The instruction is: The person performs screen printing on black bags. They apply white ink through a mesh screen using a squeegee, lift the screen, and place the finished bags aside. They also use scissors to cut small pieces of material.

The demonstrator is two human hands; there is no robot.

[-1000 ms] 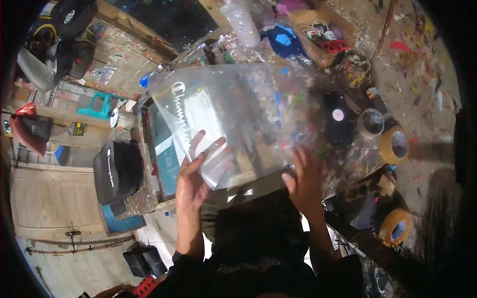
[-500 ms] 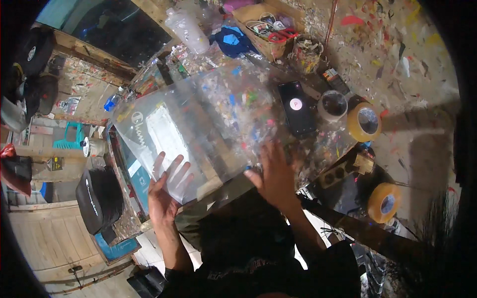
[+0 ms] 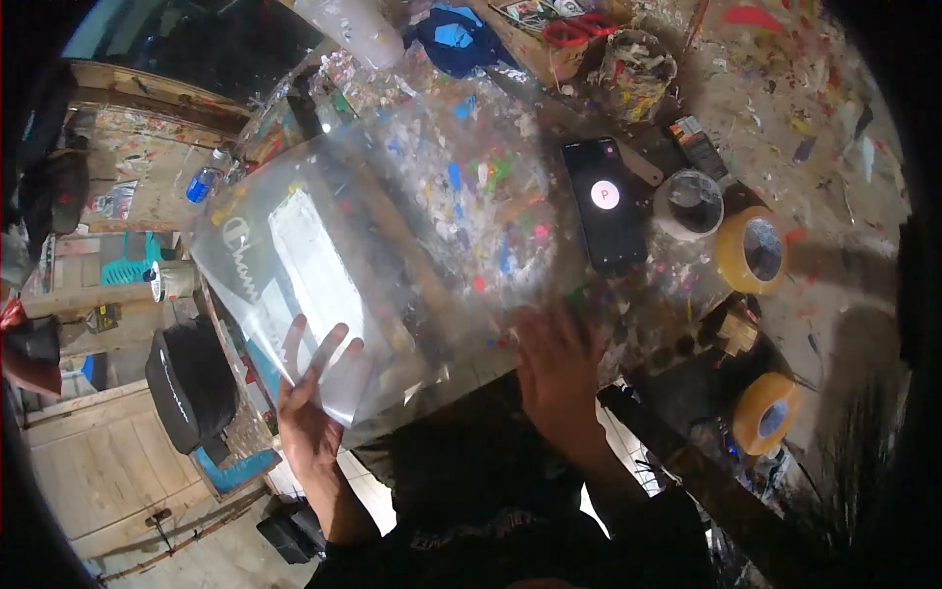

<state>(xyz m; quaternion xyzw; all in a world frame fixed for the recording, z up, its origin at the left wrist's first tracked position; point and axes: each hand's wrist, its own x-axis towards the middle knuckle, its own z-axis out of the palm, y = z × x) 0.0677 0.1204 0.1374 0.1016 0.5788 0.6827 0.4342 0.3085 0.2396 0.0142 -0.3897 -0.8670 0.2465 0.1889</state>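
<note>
A clear plastic sheet (image 3: pixel 392 324) with white lettering lies across the cluttered worktable (image 3: pixel 667 314); a white rectangle (image 3: pixel 309 260) and colourful flecks show through it. At its lower-left corner my left hand (image 3: pixel 319 398) is palm-up, its spread fingers touching the plastic and seen partly through it. My right hand (image 3: pixel 554 378), slightly blurred, rests on the sheet's lower right with fingers extended. A black phone (image 3: pixel 608 236) with a lit pink-and-white circle lies just right of the sheet.
Tape rolls (image 3: pixel 736 260) sit at the right, another (image 3: pixel 760 432) lower down. Behind are a crusted pot (image 3: pixel 633 79), red scissors (image 3: pixel 579 29), blue cloth (image 3: pixel 451 49) and a pale bottle (image 3: pixel 358 29). A black bag (image 3: pixel 191 383) stands at left; a small bottle (image 3: pixel 201 182) is farther back.
The view has shifted. The sheet lies flatter and farther left in view. My right hand has moved up onto it with fingers reaching forward; my left hand stays at its corner.
</note>
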